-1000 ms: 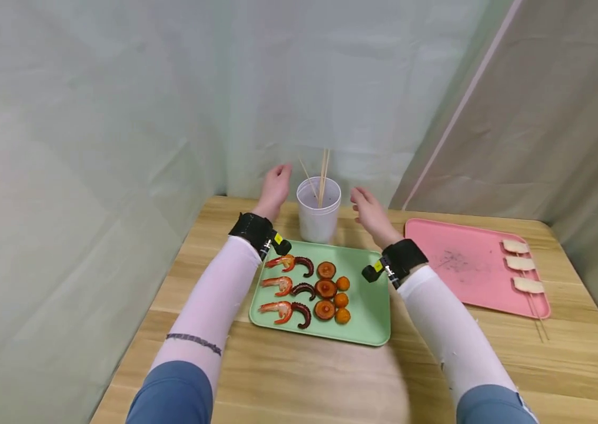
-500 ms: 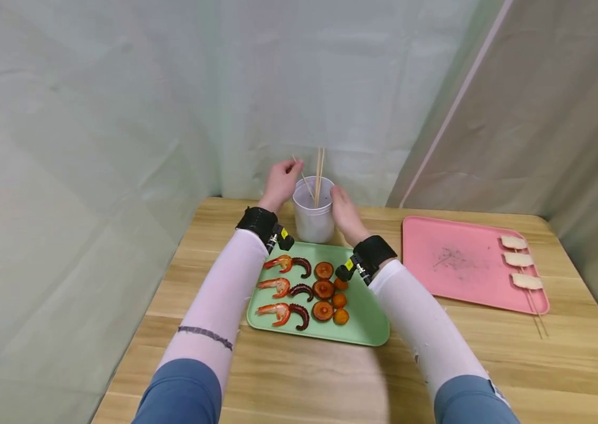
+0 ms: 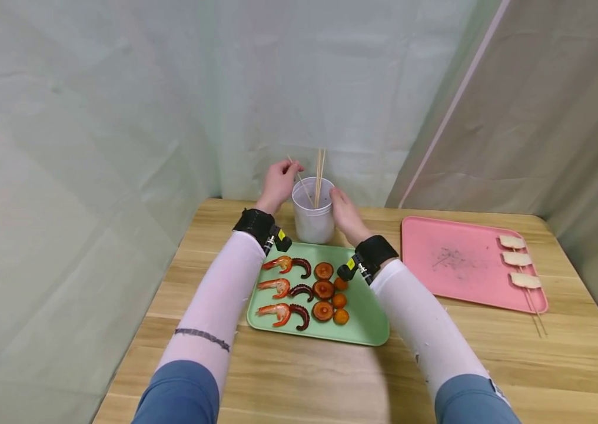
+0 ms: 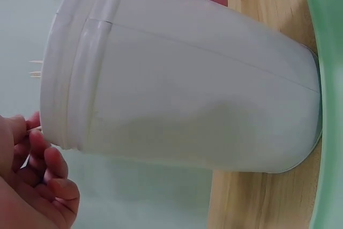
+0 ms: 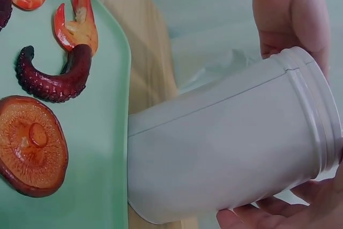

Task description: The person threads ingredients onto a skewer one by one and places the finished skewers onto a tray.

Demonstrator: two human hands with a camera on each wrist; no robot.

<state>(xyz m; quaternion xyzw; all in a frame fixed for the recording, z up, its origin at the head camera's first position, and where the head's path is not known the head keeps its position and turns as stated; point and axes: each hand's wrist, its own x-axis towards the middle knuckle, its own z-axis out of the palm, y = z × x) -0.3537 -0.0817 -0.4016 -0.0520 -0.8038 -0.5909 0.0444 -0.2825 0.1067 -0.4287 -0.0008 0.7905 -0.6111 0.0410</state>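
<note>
From my seat at the feed, I see my left hand (image 3: 276, 184) at the rim of the white plastic cup (image 3: 313, 210), its fingers curled in a pinch on one thin bamboo skewer (image 3: 299, 179) that leans out of the cup toward it. My right hand (image 3: 345, 215) rests against the cup's right side, fingers fairly straight along the wall, steadying it, not wrapped round it as far as I can tell. The cup stands on the light wooden table (image 3: 288, 377) at the far edge, just behind the pale green plastic tray (image 3: 370, 306), whose rim nearly touches its base in the wrist views. Two or three more upright skewers (image 3: 319, 176) stand together in the cup, near the right-hand fingers. To do this well, I judge the pinched skewer should come out along its own slant, so it does not drag the others or tip the light cup; the right hand's bracing matters for that. On the tray lie three orange shrimps (image 3: 276, 286), dark curled octopus tentacles (image 3: 302, 290), brown mushroom slices (image 3: 324, 289) and small orange balls (image 3: 339, 301). Well off to the right sits a pink plastic tray (image 3: 452, 259) bearing three pale skewered pieces (image 3: 520, 261).
</note>
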